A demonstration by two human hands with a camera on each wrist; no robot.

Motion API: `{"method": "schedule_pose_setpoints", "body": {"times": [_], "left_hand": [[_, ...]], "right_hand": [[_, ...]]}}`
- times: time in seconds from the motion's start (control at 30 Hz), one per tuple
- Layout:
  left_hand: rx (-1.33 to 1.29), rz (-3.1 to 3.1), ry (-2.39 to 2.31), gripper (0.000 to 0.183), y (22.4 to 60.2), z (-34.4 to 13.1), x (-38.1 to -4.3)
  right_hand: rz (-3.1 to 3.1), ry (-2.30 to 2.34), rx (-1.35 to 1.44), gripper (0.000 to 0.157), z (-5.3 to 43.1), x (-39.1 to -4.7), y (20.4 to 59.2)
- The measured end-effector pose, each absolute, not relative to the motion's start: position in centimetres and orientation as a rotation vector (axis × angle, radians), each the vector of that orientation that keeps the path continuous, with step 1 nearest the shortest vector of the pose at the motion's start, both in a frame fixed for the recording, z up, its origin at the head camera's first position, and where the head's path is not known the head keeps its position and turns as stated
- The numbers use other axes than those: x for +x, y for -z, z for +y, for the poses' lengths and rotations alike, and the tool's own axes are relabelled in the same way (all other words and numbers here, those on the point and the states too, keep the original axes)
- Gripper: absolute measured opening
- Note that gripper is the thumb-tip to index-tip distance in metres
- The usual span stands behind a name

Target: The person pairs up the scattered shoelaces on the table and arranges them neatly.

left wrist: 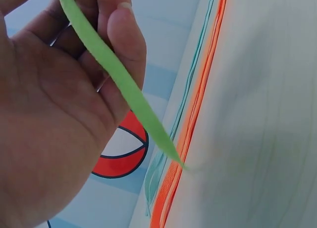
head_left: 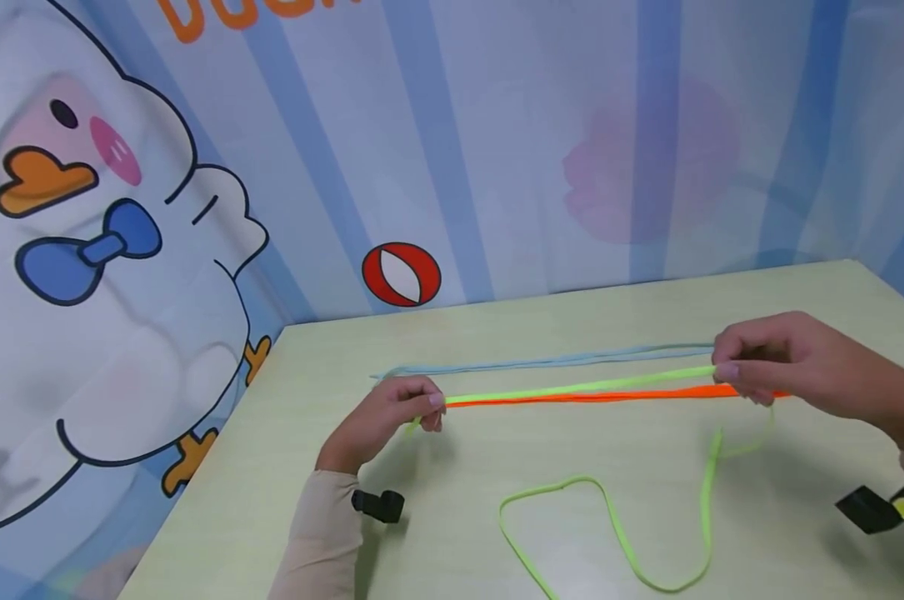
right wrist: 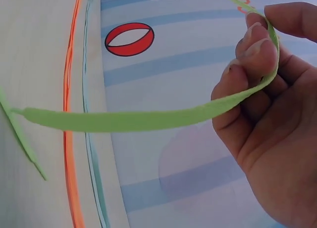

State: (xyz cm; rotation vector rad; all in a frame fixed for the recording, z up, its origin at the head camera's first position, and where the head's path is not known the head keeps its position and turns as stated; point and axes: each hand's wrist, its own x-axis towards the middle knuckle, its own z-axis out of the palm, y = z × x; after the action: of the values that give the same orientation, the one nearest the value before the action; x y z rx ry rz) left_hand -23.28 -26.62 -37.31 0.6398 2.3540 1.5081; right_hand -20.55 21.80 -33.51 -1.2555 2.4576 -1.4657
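A flat green shoelace (head_left: 582,388) is stretched between the two hands above the table. My left hand (head_left: 402,408) pinches it near one end, and a short tail (left wrist: 143,109) hangs past the palm in the left wrist view. The right hand (head_left: 789,362) pinches the lace between thumb and fingers; its remaining length drops from the hand and lies in loose curves (head_left: 620,533) on the table. Under the taut stretch lies an orange shoelace (head_left: 646,395), laid out lengthwise in folded strands. A light blue shoelace (head_left: 556,362) lies behind it, roughly parallel.
The pale wooden table (head_left: 272,500) meets a blue-striped backdrop (head_left: 511,167) with a cartoon duck at its back edge. Black wrist cameras (head_left: 379,505) sit at both sleeves.
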Motion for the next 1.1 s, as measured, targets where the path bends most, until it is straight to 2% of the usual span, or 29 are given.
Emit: {"method": "schedule_pose_setpoints", "body": {"times": [0.33, 0.5, 1.1], "left_hand": [[0.589, 2.379, -1.498, 0.038, 37.4, -27.6, -23.6], [0.506, 2.396, -1.475, 0.04, 37.2, -28.3, -23.5], [0.336, 2.489, -1.291, 0.033, 36.7, -31.0, -22.9]], "right_hand": [[2.468, 1.446, -1.204, 0.03, 24.0, -21.3, 34.0], [2.483, 1.382, -1.133, 0.024, 24.5, -21.5, 33.8], [2.368, 1.102, -1.014, 0.019, 25.8, -22.6, 34.0]]}}
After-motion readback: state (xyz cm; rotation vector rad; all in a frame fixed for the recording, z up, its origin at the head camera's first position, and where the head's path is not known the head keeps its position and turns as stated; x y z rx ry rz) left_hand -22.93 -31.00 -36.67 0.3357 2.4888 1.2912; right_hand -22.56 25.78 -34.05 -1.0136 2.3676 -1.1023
